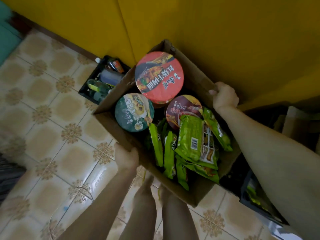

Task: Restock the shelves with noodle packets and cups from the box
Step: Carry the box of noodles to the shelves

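Cardboard box (197, 194), full of light cups (159, 77) and soft packets (192, 137), likely flexes; your left grip (127, 157) and right grip (225, 97) clasp opposite rims.

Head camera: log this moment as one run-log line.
box: held in both hands | left hand: grips near edge | right hand: grips far edge | contents: three noodle cups, green packets

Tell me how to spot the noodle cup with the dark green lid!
Find the cardboard box held above the tiled floor. Three noodle cups sit at its far end, beyond the bright green packets. The dark-green-lidded cup is the leftmost; its neighbours are the red-lidded cup and the maroon-lidded cup.
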